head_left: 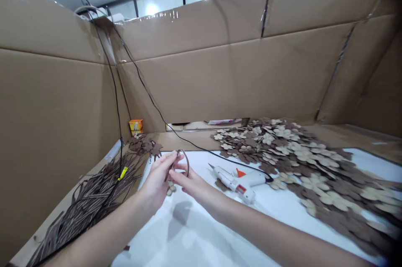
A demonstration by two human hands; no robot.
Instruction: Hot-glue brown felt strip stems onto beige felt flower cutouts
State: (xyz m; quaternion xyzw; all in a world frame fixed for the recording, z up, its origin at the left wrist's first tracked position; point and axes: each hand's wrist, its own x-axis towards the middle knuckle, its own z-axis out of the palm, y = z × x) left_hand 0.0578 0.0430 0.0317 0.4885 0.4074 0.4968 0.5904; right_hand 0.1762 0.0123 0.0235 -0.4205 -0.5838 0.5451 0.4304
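Observation:
Both hands meet near the middle, over the white work surface. My left hand is closed on a thin brown strip, which bends up in a loop between the hands. The fingers of my right hand pinch the same strip lower down. Just below the hands a small beige flower cutout shows in part, mostly hidden by my left hand. To the right of my right hand lies a white glue gun with an orange trigger.
A large heap of brown and beige flower cutouts spreads over the right side. Many brown strips lie at left, crossed by a black cable with a yellow tag. An orange box stands at the back. Cardboard walls surround the surface.

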